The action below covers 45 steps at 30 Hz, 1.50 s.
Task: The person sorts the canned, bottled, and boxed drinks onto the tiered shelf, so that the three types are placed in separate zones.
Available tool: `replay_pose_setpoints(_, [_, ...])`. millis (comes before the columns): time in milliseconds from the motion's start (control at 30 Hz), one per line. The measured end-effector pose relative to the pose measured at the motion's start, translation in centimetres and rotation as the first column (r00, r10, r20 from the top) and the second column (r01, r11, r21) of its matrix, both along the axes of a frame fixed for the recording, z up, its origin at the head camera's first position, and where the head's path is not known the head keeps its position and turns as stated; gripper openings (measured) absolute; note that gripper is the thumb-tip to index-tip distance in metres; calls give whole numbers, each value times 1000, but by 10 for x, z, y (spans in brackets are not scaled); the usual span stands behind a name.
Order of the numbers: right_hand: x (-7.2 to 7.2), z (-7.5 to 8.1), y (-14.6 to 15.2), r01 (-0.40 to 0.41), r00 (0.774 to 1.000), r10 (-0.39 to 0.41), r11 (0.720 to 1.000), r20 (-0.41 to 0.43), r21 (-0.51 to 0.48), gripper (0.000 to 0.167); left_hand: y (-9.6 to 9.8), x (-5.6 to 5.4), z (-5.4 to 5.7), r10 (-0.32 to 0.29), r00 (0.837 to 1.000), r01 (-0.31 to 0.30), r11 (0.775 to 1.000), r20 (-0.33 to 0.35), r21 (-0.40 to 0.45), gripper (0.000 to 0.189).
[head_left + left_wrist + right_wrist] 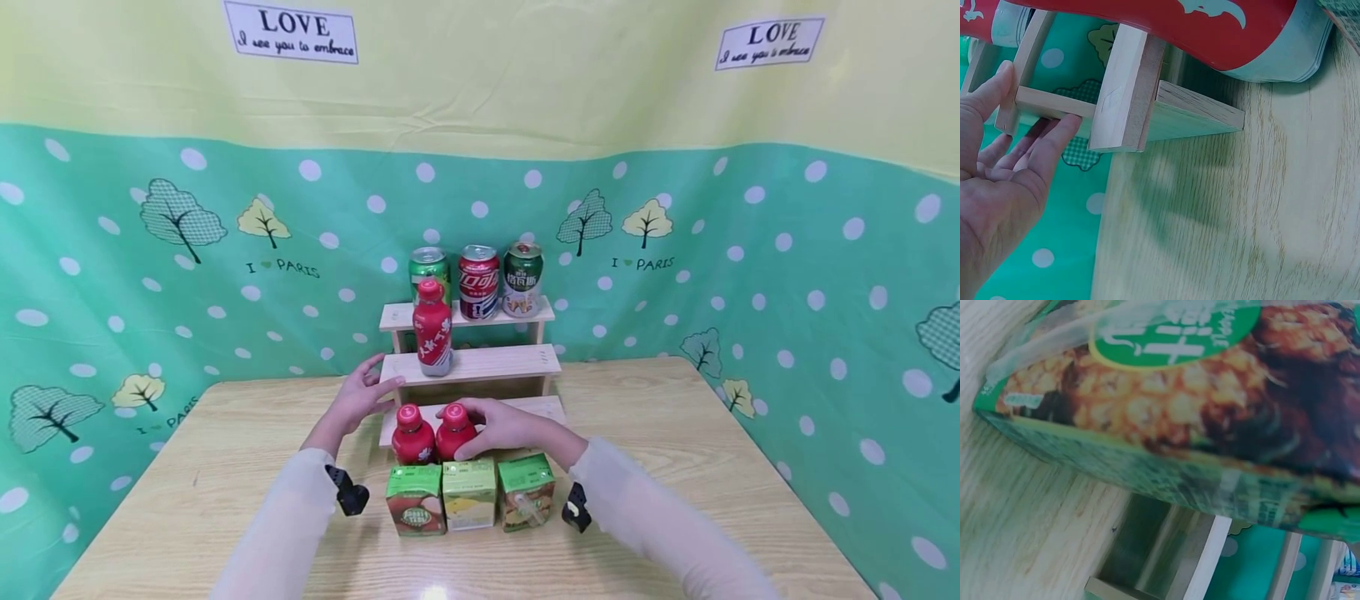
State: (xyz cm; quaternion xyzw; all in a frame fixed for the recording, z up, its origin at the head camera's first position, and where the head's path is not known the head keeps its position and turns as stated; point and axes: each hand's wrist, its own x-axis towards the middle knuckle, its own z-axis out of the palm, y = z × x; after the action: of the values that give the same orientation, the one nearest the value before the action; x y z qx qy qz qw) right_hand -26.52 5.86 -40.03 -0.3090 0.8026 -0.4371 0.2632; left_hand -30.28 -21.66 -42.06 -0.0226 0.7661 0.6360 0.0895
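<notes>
My right hand (507, 423) grips the right one of two red bottles (454, 433) in front of the wooden tiered shelf (480, 364), fingers behind its neck and thumb in front. The other red bottle (412, 436) stands just left of it. At the shelf's left side, my left hand (360, 397) holds the frame; in the left wrist view its thumb and fingers (1054, 147) lie around the middle step's end. A third red bottle (432, 329) stands upright on the middle step. The right wrist view shows a pineapple juice box (1166, 394) close up, but no hand.
A green can (430, 268), a red cola can (478, 282) and a green-and-white can (522, 280) line the top step. Three juice boxes (470, 496) stand in a row on the wooden table (660, 467), close before the bottles. A polka-dot cloth (480, 179) hangs behind.
</notes>
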Motion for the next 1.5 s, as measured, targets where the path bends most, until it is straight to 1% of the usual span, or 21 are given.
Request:
replay_pose_setpoints(133, [0,-2,-2,0,1000,0,1000,0,-15,56,-2,-1,-2,9,1000,-9,1000,6,3,80])
replay_pose_setpoints(333, [4,-2,-4,29,1000,-29,999,-4,-38,51,-4,-1,-3,0,1000,0,1000,0,6,81])
replay_pose_setpoints(467, [5,-2,-6,42,999,-42,998,-9,-44,49,-4,-2,-4,7,1000,-7,1000,7,2,82])
replay_pose_setpoints(567, [4,-2,-6,53,998,-54,998,-24,-45,48,-3,-2,-5,8,1000,-7,1000,15,-6,82])
replay_pose_setpoints(733, [2,-2,-4,76,995,-79,996,-54,-50,48,-2,-2,-4,7,1000,-7,1000,8,1,82])
replay_pose_setpoints(1000, [4,9,2,116,991,-119,992,-65,-46,49,-1,-3,-3,15,1000,-15,1000,13,5,82])
replay_pose_setpoints(1267, [8,20,10,152,987,-157,983,-42,-105,58,1,-5,-4,7,1000,-7,1000,5,7,82])
replay_pose_setpoints(1367, [8,23,13,164,984,-170,981,-50,-105,59,0,-4,-3,6,1000,-6,1000,2,6,81])
replay_pose_setpoints(1500, [9,26,16,178,979,-187,978,-76,-110,56,-1,-2,-2,2,1000,-2,1000,1,2,81])
